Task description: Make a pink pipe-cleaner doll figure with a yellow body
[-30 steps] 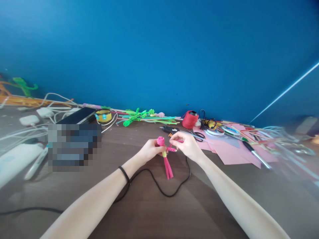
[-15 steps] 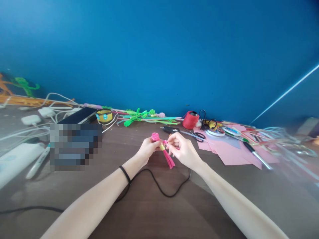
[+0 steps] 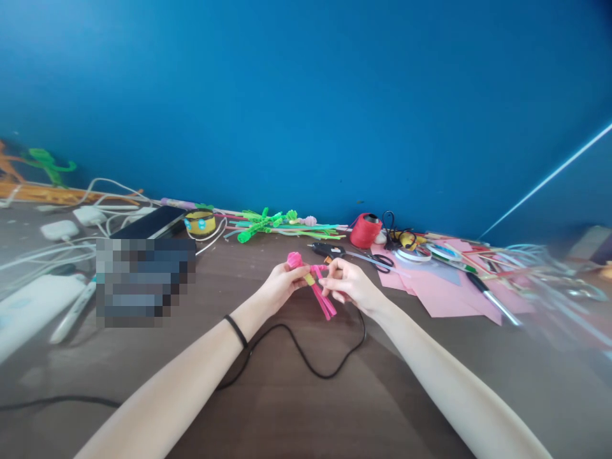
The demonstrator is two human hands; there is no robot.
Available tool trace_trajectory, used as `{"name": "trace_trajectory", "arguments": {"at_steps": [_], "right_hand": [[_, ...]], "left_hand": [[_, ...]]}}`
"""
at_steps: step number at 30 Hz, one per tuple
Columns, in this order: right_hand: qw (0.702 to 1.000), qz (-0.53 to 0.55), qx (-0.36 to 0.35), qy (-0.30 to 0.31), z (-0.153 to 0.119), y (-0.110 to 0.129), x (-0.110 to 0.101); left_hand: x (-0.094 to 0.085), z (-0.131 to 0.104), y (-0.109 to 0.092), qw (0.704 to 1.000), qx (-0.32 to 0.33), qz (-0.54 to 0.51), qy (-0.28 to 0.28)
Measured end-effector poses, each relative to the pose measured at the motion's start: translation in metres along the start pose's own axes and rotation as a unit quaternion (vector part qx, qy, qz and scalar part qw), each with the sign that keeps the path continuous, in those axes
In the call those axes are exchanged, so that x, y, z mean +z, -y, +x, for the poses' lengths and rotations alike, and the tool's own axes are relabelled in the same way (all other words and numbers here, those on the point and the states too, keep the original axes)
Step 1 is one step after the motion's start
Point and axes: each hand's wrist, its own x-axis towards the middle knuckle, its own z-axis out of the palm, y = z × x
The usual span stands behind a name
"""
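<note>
Between the fingers of my left hand [image 3: 278,287] is a pink craft piece [image 3: 295,259] made of thin strips, with a rounded bundled top, a yellow band [image 3: 310,279] round its middle and loose pink ends [image 3: 325,303] hanging down to the right. My left thumb presses beside the band. My right hand [image 3: 352,284] pinches a pink strip [image 3: 319,270] that sticks out sideways from the piece. Just behind the right hand lies a glue gun [image 3: 329,250], a clear stick at its back end. Scissors [image 3: 384,262] with black handles rest beside it.
A red thread spool [image 3: 366,231], green twisted strips [image 3: 261,224] and a yellow band-like craft [image 3: 199,223] stand along the blue wall. Pink paper sheets [image 3: 444,296] lie right, with a black-handled tool [image 3: 495,299]. A black cord [image 3: 315,373] loops in front; chargers and cables sit left.
The craft piece has turned slightly, its rounded top shifting left. My right fingers have moved a little to the right, and more of the sideways pink strip shows.
</note>
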Motion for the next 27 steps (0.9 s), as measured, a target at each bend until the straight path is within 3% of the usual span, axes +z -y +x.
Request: {"name": "trace_trajectory", "arguments": {"at_steps": [6,10,14,19,23,27], "right_hand": [[1.000,-0.001,0.024,0.007,0.001,-0.003,0.001],[0.994,-0.111,0.011,-0.019,0.005,-0.007,-0.008],[0.969,-0.242,-0.012,-0.049,0.006,-0.007,-0.017],[0.942,-0.317,-0.065,-0.089,0.003,0.001,-0.020],[0.891,-0.414,-0.157,-0.100,-0.001,0.010,-0.020],[0.790,-0.558,-0.230,-0.106,-0.005,0.014,-0.016]], "left_hand": [[0.000,0.000,0.000,1.000,-0.005,0.011,0.015],[0.001,-0.001,0.000,0.999,-0.010,0.026,0.029],[0.003,-0.003,-0.002,0.997,-0.018,0.061,0.053],[0.007,-0.004,-0.003,0.992,-0.025,0.113,0.050],[0.013,-0.004,-0.002,0.988,-0.013,0.155,-0.008],[0.018,-0.005,0.003,0.978,0.018,0.201,-0.046]]}}
